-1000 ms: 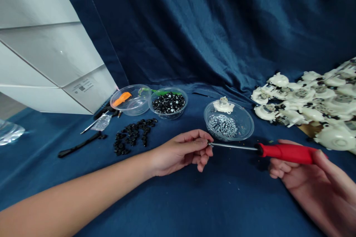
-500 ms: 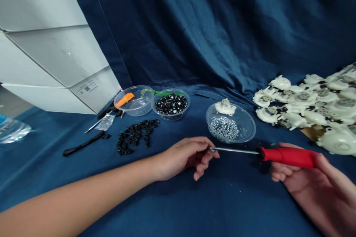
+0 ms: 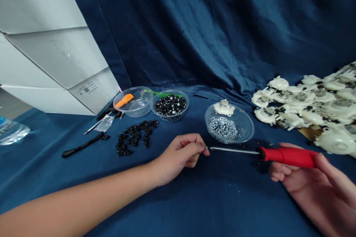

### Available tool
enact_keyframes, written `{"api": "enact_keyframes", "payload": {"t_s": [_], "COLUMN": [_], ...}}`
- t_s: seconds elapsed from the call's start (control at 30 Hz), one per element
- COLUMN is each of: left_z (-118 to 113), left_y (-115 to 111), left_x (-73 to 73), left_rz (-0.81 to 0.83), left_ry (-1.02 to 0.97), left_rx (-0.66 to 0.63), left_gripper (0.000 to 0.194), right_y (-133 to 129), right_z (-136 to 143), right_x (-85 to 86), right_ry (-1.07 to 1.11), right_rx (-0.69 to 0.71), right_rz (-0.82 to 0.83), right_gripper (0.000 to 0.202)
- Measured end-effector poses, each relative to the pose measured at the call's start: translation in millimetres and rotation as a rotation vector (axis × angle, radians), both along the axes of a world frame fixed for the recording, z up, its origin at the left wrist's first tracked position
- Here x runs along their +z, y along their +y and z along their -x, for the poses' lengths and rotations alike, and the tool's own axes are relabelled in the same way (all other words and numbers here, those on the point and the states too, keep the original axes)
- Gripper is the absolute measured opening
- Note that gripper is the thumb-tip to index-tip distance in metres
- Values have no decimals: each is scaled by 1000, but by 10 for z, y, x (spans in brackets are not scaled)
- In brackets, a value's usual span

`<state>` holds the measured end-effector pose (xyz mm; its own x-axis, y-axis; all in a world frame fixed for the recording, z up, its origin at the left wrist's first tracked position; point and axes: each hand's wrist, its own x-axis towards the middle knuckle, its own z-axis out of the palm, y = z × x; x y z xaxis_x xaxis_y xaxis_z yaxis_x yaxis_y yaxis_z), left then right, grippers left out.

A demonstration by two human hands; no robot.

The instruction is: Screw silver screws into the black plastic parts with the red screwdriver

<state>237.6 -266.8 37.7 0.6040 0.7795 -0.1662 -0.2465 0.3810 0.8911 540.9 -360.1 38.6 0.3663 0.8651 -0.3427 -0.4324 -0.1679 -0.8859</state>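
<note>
Between thumb and forefinger, my left hand [image 3: 185, 153] pinches a small screw [image 3: 206, 148], mostly covered by the fingertips. My right hand [image 3: 308, 181] is wrapped round the red handle of a screwdriver [image 3: 289, 157], whose steel shaft points left. A narrow gap separates the screwdriver's tip from the screw. Just behind the shaft stands a clear plastic bowl of silvery screws [image 3: 224, 129], and a cream plastic part [image 3: 224, 108] rests against its far inner side.
Cream plastic housings [image 3: 333, 114] pile up at the right. Left of the screws are a bowl of black parts [image 3: 170, 105], a clear bowl with an orange item [image 3: 124, 100], loose black pieces [image 3: 133, 137] and a black strap-like strip [image 3: 82, 146]. White boxes [image 3: 58, 59] are stacked at far left.
My left hand has drawn slightly left and its fingers have curled closer together. The screw, earlier at the screwdriver's tip, is now apart from it. My right hand has hardly moved.
</note>
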Motion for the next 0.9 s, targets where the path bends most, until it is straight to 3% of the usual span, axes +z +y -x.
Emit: {"api": "enact_keyframes", "payload": {"t_s": [0.13,0.6,0.9], "left_z": [-16,-3,-2], "left_y": [-19,-14,-13], "left_x": [-22,-15,-68], "left_rz": [-69,-90,-149], "left_ry": [31,67,122], "left_rx": [89,46,62], "left_gripper": [22,27,30], "right_y": [-5,-38,-64], "right_z": [32,13,56], "right_x": [-4,-49,-26], "right_ry": [-22,-68,-129], "right_rx": [-18,-29,-5], "right_rz": [21,22,-11], "right_gripper": [50,59,52]}}
